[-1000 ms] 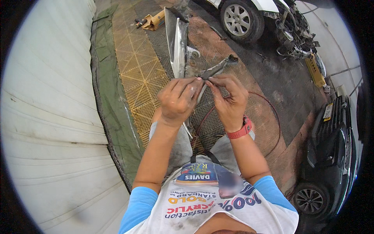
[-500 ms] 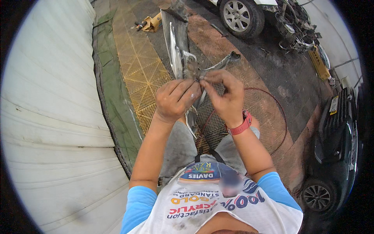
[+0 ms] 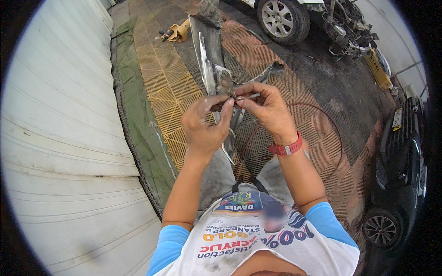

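My left hand [image 3: 207, 122] is closed in a pinch, thumb and fingers at the lower edge of a small dirty metal bracket [image 3: 225, 82] with round holes. Facing it, my right hand [image 3: 267, 110], with a red watch on the wrist, pinches a thin grey rod-like piece [image 3: 252, 96] near the bracket's corner. The fingertips of both hands almost meet there and hide how the pieces touch. Behind the hands, a long bent car body panel [image 3: 208, 64], silver and dark grey, stretches away from me between my knees. Its curved arm [image 3: 262, 73] reaches out to the right.
A dark red hose [image 3: 338, 133] curves over the patterned floor mats at right. A brown paper bundle [image 3: 179, 32] lies beyond the panel. Far right are a stripped white car's wheel [image 3: 282, 20], a yellow box [image 3: 377, 71] and a black car [image 3: 400, 156]. A white wall [image 3: 60, 115] runs along the left.
My left hand has turned from a knuckles-up grip to a pinch with the thumb stretched out. The bracket shows more clearly, and the thin rod now shows between my right fingers.
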Demonstrator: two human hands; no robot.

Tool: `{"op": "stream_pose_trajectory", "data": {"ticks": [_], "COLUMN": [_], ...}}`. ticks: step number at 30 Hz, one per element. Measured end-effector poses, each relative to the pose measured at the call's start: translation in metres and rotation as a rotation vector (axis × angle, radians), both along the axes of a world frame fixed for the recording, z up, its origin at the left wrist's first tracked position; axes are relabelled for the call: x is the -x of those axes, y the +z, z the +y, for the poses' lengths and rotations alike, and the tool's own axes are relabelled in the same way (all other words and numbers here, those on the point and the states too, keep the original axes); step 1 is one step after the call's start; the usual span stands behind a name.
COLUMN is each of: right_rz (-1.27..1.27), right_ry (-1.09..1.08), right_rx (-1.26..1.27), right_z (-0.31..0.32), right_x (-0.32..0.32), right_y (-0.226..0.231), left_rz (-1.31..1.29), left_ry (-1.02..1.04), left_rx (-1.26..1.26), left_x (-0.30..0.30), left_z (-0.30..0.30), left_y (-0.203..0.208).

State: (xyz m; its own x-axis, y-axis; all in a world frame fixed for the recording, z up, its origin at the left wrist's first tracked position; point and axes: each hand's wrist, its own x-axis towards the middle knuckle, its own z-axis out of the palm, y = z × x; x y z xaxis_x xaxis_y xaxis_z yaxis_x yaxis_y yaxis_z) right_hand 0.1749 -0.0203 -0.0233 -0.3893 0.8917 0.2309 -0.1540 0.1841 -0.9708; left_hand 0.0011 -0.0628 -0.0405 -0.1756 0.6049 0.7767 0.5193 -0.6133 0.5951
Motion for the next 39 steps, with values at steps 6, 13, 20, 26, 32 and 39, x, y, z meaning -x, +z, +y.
{"op": "stream_pose_trajectory", "data": {"ticks": [6,13,20,26,32,39], "right_rz": [-0.16,-0.036,0.348,0.096,0.111,0.216], "right_ry": [-0.028,0.141,0.203,0.231,0.236,-0.389], "right_rx": [-0.043,0.087,0.425,0.329,0.32,-0.203], "right_z": [0.001,0.022,0.017,0.032,0.037,-0.023], "right_x": [0.001,-0.007,-0.006,-0.005,0.004,0.02], "right_y": [0.008,-0.006,-0.018,-0.006,-0.016,-0.029], "left_rz": [-0.283,-0.463,-0.414,-0.195,0.346,0.738], "left_ry": [-0.055,-0.189,-0.155,-0.12,-0.016,0.048], "left_rx": [0.388,0.586,0.565,0.472,-0.044,-0.194], "left_x": [-0.008,-0.007,-0.014,-0.005,0.008,0.023], "left_z": [-0.014,-0.014,-0.014,-0.013,0.004,0.011], "left_y": [0.018,0.028,0.028,0.03,0.024,0.035]}}
